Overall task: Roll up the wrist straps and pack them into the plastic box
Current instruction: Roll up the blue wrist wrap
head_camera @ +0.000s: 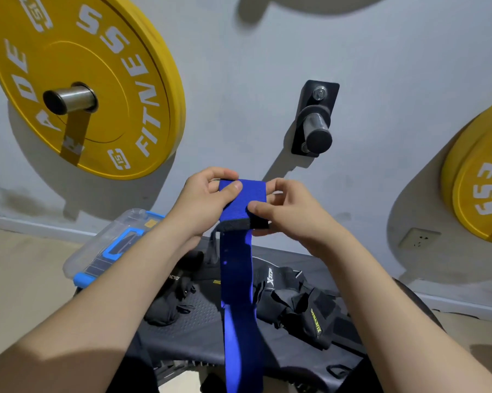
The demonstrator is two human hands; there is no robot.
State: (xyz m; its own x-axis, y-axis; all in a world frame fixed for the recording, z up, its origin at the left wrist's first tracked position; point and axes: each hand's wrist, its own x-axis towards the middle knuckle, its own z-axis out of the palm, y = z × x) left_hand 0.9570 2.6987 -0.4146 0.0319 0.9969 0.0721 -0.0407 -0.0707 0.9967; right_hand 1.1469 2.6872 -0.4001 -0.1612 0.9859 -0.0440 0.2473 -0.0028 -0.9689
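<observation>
Hanging on a steel wall peg at upper left, a yellow weight plate (77, 80) is the largest element; a second yellow plate (480, 188) is cut off by the right edge. Below them lies a black bench (199, 330). A clear plastic box (97, 256) with blue handle and latches sits at its far left corner, and loose black fabric straps (295, 304) lie on its right half. A blue wrist strap (239, 279) is held up above the bench, its long tail hanging toward the camera. Its upper end is folded flat between both hands. The left hand (202, 202) pinches the fold's upper left corner, thumb on the front face, fingers curled behind. The right hand (293, 214) pinches the lower right edge, thumb in front, fingers curled behind.
</observation>
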